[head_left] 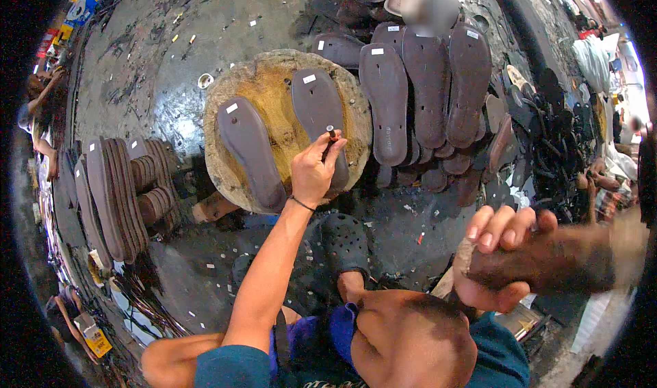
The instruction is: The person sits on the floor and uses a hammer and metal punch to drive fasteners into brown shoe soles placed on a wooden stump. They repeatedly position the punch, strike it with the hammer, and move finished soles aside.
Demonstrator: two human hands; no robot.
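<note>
Two brown shoe soles, the left one (250, 152) and the right one (313, 100), lie side by side on a round wooden block (275, 66). Each has a small white label near its far end. Over the right sole, my left hand (313, 172) pinches a short dark punch (332, 133) with a pale round top; whether its lower end touches the sole is hidden by my fingers. My right hand (496, 251), raised at the right, wraps round a thick brown wooden mallet (561, 256). Its lighter far end is blurred.
Labelled soles (383, 107) are piled right of the block; more soles (113, 196) stand in rows at the left. A tape roll (205, 81) lies on the scrap-strewn floor. My foot in a black clog (345, 244) is near the block. Other people (44, 107) sit at the edges.
</note>
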